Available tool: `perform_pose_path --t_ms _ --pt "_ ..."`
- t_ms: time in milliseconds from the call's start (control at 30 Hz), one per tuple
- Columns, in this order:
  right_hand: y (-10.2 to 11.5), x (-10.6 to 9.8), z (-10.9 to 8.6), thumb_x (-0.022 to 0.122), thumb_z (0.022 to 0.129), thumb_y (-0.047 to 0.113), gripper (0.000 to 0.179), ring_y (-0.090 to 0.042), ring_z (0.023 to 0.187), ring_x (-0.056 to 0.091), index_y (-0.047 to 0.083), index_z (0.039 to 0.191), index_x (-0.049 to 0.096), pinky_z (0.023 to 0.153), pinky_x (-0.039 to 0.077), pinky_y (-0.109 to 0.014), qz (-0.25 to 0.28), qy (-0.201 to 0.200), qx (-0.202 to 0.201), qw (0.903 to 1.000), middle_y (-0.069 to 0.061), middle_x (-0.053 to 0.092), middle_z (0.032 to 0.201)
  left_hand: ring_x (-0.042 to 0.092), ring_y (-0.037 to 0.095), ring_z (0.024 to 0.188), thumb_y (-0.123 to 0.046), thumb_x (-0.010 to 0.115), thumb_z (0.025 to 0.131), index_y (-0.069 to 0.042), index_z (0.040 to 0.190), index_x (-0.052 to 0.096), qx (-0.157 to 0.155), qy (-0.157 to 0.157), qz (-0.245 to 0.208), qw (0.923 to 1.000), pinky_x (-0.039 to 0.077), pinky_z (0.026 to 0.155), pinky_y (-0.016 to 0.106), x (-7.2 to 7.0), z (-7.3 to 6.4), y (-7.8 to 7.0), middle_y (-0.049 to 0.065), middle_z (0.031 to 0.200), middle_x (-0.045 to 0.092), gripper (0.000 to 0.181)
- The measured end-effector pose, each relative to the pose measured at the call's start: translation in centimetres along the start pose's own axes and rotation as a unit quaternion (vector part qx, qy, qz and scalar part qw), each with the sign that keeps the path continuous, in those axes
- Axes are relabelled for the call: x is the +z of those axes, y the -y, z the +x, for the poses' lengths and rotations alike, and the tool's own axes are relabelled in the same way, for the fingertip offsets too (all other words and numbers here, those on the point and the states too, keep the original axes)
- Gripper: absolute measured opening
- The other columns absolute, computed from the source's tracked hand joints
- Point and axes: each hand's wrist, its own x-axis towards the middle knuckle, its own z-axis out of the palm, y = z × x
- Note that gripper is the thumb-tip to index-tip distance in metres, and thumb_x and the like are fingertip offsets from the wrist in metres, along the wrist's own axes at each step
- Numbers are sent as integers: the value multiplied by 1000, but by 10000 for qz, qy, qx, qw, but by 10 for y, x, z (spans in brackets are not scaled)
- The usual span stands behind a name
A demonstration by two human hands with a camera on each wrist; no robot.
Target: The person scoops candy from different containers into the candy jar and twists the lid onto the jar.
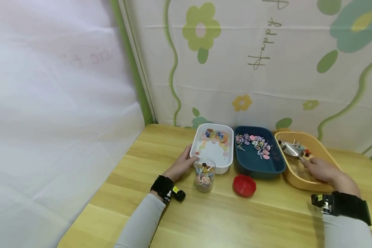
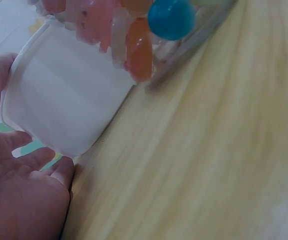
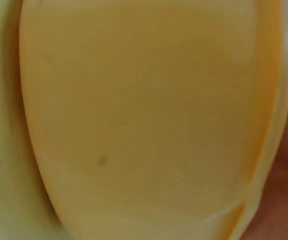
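At the near left corner of a white tray (image 1: 215, 168), my left hand (image 1: 181, 164) grips the rim, thumb on top and fingers against the outer wall. Small colourful lollipop-like pieces (image 1: 224, 139) lie inside. Just right of that hand a clear jar (image 1: 204, 175) stands upright, partly filled with similar pieces. My right hand (image 1: 323, 170) reaches over the yellow tray (image 1: 323, 151) and holds a metal spoon (image 1: 291, 148) by its handle. The spoon's bowl is toward the tray's far left part, by several small pieces (image 1: 307, 151). In the right wrist view the tray wall hides most of this hand.
A dark blue tray (image 1: 246, 160) with swirled lollipop-like pieces (image 1: 260, 146) sits between the white and yellow trays. In front of it, a red lid (image 1: 244, 186) lies on the wooden table (image 1: 223, 224). A printed curtain (image 1: 217, 86) hangs close behind the trays.
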Motion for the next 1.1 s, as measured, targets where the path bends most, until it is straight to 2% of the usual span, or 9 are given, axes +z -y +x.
perform_pose_path --t_ms 67,233,333,400,500,600,733,900,1100 --pt "-2 1 -1 28 103 32 45 -15 46 42 -1 82 51 44 39 -30 32 -44 -63 10000 2 42 57 26 10 132 -24 53 95 -23 150 17 -18 39 -2 10000 23 109 38 1 0 -1 2 151 25 66" --pt "-5 -4 -3 28 103 35 47 -11 41 37 0 78 48 39 35 -27 493 -31 -81 9987 4 39 53 24 13 133 -25 52 96 -20 150 14 95 113 18 9999 22 110 39 0 0 -2 4 151 23 66" --pt "-3 -9 -7 27 103 38 48 -9 39 32 -2 84 45 35 32 -25 763 17 -17 9971 5 36 52 23 15 134 -25 51 96 -19 150 14 161 139 25 9998 22 110 40 0 1 -2 6 151 23 66" --pt "0 -13 -10 25 103 39 49 -8 38 30 -4 90 45 35 32 -26 786 18 -66 9969 4 35 53 23 15 134 -25 51 96 -19 150 14 148 130 32 9998 21 110 40 0 1 -2 6 151 23 65" --pt "10 -22 -16 24 103 39 51 -9 39 28 -6 97 47 35 32 -27 552 -164 -244 9980 3 35 55 23 14 134 -26 51 96 -21 150 15 77 100 26 9999 21 110 40 0 1 -1 5 152 22 65" --pt "25 -30 -24 24 103 39 53 -13 43 31 -6 90 49 39 33 -30 231 -531 -462 9973 -2 37 58 23 13 133 -27 52 96 -23 150 15 19 78 49 10000 21 110 40 0 0 -1 4 152 21 65" --pt "55 -35 -36 28 103 39 49 -18 49 35 2 76 47 44 31 -33 -185 -1002 -687 9924 -7 40 63 22 10 133 -28 52 96 -24 150 15 -59 15 126 9999 20 110 40 -3 -2 -1 2 152 21 65" --pt "98 -37 -47 35 102 35 42 -18 48 34 7 76 50 43 28 -32 -549 -1282 -1154 9835 -7 39 62 23 8 132 -28 52 96 -25 150 16 -103 -72 151 9998 20 110 39 -5 -4 -1 1 152 22 65" --pt "139 -27 -62 45 100 26 30 -16 45 32 16 73 51 41 28 -29 -670 -1559 -1804 9689 -3 36 56 25 10 131 -28 53 95 -24 150 17 -64 1 72 10000 22 110 39 1 1 -2 2 151 24 66"
